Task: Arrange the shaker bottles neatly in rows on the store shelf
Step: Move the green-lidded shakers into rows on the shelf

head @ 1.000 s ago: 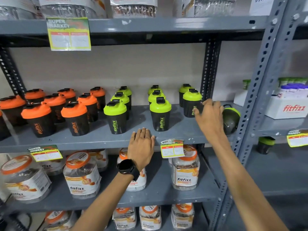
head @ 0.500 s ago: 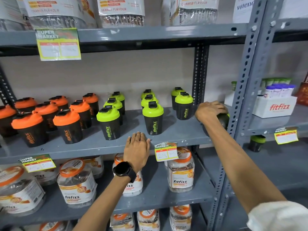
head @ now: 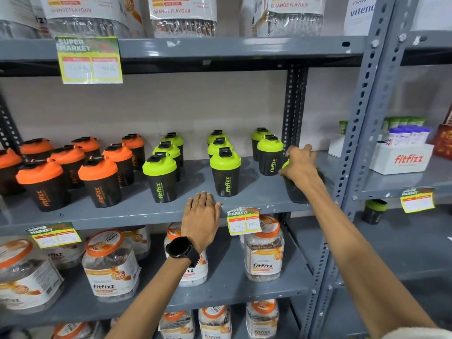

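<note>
Left hand [head: 201, 214] flat (palm down); right hand [head: 299, 165] clasped.

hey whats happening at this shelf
A person is lining up shaker bottles on a grey store shelf. The right hand grips a green-lidded shaker at the right end, in front of the two-deep last green row. The left hand rests flat on the shelf's front edge, holding nothing. Orange-lidded shakers stand in rows on the left, and two other green rows are three deep.
</note>
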Available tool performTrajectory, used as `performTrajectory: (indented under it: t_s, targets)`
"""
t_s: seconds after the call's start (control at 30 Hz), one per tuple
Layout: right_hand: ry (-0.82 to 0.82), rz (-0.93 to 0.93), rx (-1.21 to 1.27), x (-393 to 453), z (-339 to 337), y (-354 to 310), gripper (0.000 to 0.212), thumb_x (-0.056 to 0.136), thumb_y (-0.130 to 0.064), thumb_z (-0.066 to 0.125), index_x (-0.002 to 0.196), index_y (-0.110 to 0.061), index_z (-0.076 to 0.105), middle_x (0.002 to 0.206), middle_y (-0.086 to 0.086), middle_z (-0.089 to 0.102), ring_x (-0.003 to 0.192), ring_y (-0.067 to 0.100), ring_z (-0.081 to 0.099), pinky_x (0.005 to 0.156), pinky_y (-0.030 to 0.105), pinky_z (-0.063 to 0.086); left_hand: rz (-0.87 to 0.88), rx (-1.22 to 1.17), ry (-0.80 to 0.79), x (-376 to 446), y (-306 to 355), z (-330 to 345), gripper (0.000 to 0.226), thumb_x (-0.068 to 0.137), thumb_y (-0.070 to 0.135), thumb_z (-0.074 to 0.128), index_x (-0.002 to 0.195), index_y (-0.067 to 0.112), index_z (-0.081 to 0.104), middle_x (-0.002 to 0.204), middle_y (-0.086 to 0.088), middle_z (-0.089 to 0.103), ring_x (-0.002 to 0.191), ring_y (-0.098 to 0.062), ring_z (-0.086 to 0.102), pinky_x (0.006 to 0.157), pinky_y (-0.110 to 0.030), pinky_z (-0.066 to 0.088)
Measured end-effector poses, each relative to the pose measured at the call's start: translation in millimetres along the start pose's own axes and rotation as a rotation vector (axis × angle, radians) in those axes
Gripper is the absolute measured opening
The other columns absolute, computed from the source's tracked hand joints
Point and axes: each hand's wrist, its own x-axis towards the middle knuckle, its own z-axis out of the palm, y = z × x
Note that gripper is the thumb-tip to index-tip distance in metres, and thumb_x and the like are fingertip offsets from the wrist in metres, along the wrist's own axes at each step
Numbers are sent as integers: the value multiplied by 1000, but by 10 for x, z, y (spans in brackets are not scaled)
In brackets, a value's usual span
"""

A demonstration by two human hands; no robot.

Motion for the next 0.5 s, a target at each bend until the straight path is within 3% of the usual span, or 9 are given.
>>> performTrajectory:
  t_s: [0.13, 0.23, 0.33, 0.5]
  targets:
    - [221, -202, 321, -156, 27, 54, 59, 67, -17, 84, 120, -19, 58, 126, 15, 44, 117, 34, 44, 87, 30, 41, 13, -10, 25, -6, -21, 20, 58, 102, 39, 13, 135, 8, 49, 141, -12, 55, 134, -30, 45, 116, -46, 31]
    - [372, -319, 528, -315, 93, 94, 56, 70, -13, 83, 117, -22, 54, 124, 7, 40, 117, 22, 45, 93, 21, 40, 14, -12, 35, -4, -25, 36, 62, 100, 41, 8, 134, 9, 49, 140, -12, 55, 134, -30, 46, 116, -46, 32]
    - [519, -410, 561, -416, 182, 131, 52, 72, -14, 83, 113, -20, 53, 126, 6, 37, 119, 20, 46, 103, 24, 42, 16, -18, 43, -13, -24, 41, 62, 100, 41, 9, 134, 9, 50, 139, -12, 56, 133, -30, 46, 115, -46, 32]
    - [515, -474, 526, -464, 403, 235, 50, 73, -17, 84, 113, -15, 54, 134, 10, 37, 119, 22, 49, 101, 15, 38, 23, -37, 67, -23, -26, 37, 57, 101, 40, 13, 131, 10, 51, 135, -11, 58, 129, -30, 49, 114, -45, 34]
